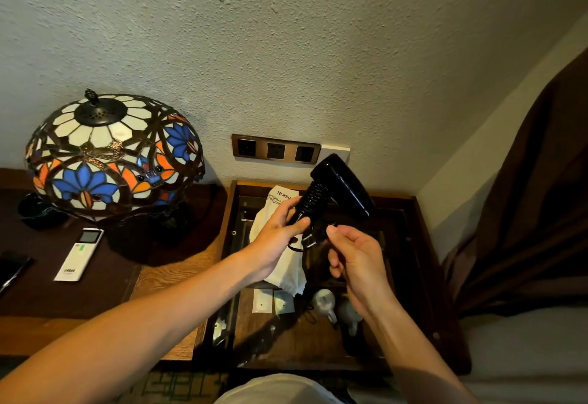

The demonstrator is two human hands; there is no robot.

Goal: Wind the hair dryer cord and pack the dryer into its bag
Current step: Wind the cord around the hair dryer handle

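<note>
A black hair dryer (342, 185) is held up above the glass-topped side table (420, 244), barrel pointing right and up. Its black cord (313, 200) is coiled tightly round the handle. My left hand (278, 232) grips the wrapped handle from the left. My right hand (353, 257) pinches the plug end of the cord (313, 238) just below the handle. A white cloth bag (283, 263) with black lettering lies on the table under both hands, partly hidden by them.
A stained-glass lamp (111, 155) stands on the left desk, with a white remote (79, 254) and a dark phone (12, 268) beside it. Wall sockets (275, 150) sit behind the dryer. Small cups (324, 302) and sachets (262, 301) lie under the glass. A brown curtain (534, 212) hangs right.
</note>
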